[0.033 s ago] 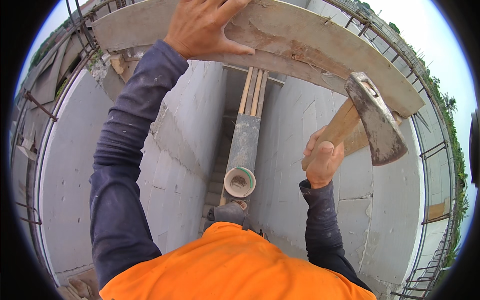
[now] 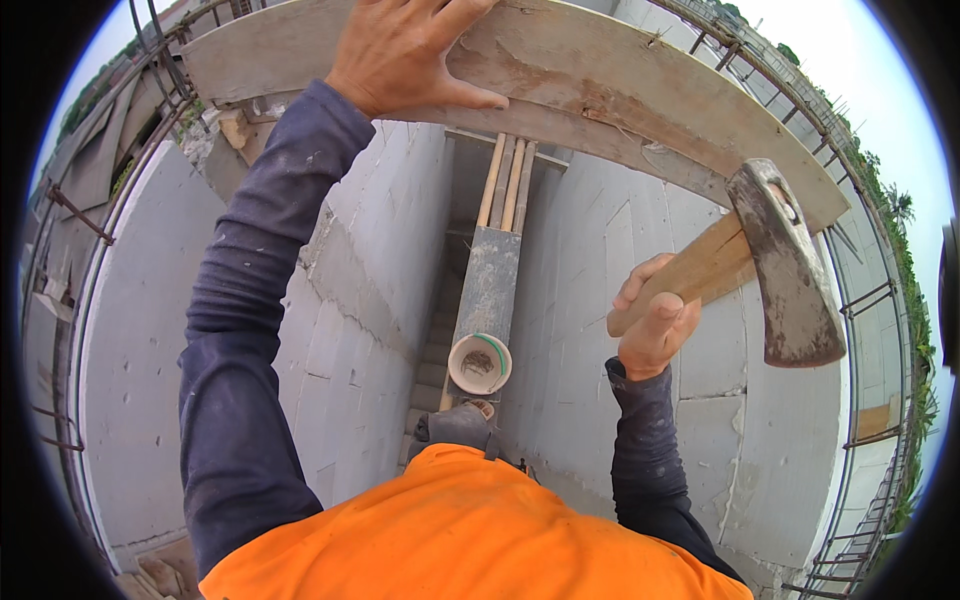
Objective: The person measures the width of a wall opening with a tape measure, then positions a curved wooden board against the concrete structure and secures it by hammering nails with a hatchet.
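My left hand (image 2: 408, 52) lies against the upper part of a long weathered plank (image 2: 600, 75), its thumb stretched along the board's face. The fingertips run out of the top edge of the picture. In my right hand (image 2: 655, 325) is a hatchet (image 2: 790, 265), gripped near the end of its short wooden handle. Its worn, flared steel head is tilted, the blade pointing down toward me. The head overlaps the plank's right end in the picture; whether they touch, I cannot tell.
Grey block walls (image 2: 640, 260) stand on both sides of a deep, narrow gap. Below me a bucket (image 2: 479, 363) sits on a grey board (image 2: 486, 280) with wooden poles (image 2: 507, 180) beyond. Steel rebar (image 2: 865, 300) runs along the outer sides. Steps (image 2: 432, 352) show far down.
The hatchet has swung to the right and lower, with my right hand shifting slightly right. My left hand and the plank have hardly moved.
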`<move>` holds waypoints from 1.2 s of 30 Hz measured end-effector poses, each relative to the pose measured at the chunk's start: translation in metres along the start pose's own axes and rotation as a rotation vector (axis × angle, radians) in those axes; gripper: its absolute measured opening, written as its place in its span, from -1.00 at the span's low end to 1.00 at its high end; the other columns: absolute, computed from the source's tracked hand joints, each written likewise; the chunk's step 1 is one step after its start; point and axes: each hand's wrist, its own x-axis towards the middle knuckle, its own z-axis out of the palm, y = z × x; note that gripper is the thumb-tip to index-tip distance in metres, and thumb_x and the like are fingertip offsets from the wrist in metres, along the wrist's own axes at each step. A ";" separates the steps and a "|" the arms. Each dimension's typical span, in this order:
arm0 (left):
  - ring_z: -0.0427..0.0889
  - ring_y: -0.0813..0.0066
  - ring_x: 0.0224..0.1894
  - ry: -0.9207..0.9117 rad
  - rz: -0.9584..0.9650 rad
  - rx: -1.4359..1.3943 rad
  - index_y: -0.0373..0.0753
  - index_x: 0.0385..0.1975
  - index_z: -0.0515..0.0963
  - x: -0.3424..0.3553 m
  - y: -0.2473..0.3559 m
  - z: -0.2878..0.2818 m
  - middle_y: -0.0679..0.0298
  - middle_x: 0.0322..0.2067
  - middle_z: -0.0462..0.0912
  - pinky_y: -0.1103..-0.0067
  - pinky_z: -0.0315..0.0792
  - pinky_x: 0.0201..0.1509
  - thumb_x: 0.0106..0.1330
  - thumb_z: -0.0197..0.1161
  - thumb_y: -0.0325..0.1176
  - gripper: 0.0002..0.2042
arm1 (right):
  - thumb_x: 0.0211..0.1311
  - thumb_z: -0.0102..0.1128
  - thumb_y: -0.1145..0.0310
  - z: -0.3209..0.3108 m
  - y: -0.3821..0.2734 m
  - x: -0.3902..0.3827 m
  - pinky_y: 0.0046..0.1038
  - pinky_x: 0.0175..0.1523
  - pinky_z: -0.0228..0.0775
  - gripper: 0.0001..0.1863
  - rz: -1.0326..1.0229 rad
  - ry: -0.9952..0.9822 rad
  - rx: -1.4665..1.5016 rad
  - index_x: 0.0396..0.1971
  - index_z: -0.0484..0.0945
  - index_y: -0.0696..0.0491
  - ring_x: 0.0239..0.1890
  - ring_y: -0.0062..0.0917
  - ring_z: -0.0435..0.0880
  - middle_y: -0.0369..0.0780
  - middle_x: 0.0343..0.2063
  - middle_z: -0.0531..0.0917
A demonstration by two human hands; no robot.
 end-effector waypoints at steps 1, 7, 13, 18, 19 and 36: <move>0.49 0.25 -0.09 -0.005 0.003 0.008 -0.20 0.23 0.46 0.000 0.000 0.000 0.22 -0.08 0.55 0.30 0.30 0.04 -0.25 0.59 0.34 0.02 | 0.32 0.05 -0.47 0.001 -0.009 0.005 -0.57 -0.48 0.34 -0.25 -0.108 0.039 0.034 -0.27 0.46 0.07 -0.61 -0.60 0.46 -0.29 -0.59 0.47; 0.49 0.25 -0.08 -0.007 -0.006 -0.012 -0.19 0.25 0.44 0.002 -0.001 0.002 0.23 -0.07 0.54 0.30 0.30 0.03 -0.25 0.59 0.34 0.04 | 0.30 0.04 -0.50 0.007 0.049 0.004 -0.57 -0.51 0.33 -0.21 0.079 0.029 -0.105 -0.22 0.43 0.09 -0.62 -0.61 0.45 -0.30 -0.60 0.44; 0.49 0.26 -0.08 -0.005 0.001 0.011 -0.19 0.24 0.45 -0.002 -0.002 0.000 0.23 -0.07 0.54 0.30 0.30 0.04 -0.24 0.57 0.37 0.03 | 0.28 0.07 -0.51 0.002 0.013 0.005 -0.58 -0.50 0.30 -0.20 0.260 -0.012 -0.044 -0.24 0.45 0.10 -0.60 -0.67 0.44 -0.34 -0.58 0.45; 0.50 0.27 -0.09 -0.003 0.003 0.036 -0.19 0.22 0.47 -0.005 -0.004 0.003 0.23 -0.09 0.55 0.30 0.31 0.04 -0.22 0.55 0.38 0.02 | 0.29 0.00 -0.54 0.015 -0.001 0.007 -0.58 -0.56 0.28 -0.20 -0.276 0.151 0.084 -0.28 0.40 0.07 -0.63 -0.57 0.48 -0.29 -0.63 0.46; 0.50 0.27 -0.09 0.007 0.008 0.040 -0.19 0.22 0.47 -0.008 -0.007 0.007 0.23 -0.09 0.55 0.31 0.31 0.04 -0.22 0.55 0.38 0.01 | 0.32 0.05 -0.48 0.021 0.009 0.007 -0.58 -0.56 0.28 -0.25 -0.319 0.137 0.111 -0.27 0.38 0.06 -0.64 -0.62 0.46 -0.31 -0.64 0.44; 0.48 0.28 -0.11 0.013 -0.006 -0.019 -0.19 0.24 0.46 0.002 -0.002 0.003 0.25 -0.11 0.54 0.31 0.29 0.03 -0.25 0.56 0.38 0.04 | 0.32 0.07 -0.46 -0.001 0.055 0.001 -0.53 -0.51 0.34 -0.23 0.220 -0.046 -0.215 -0.25 0.44 0.11 -0.60 -0.63 0.45 -0.30 -0.59 0.48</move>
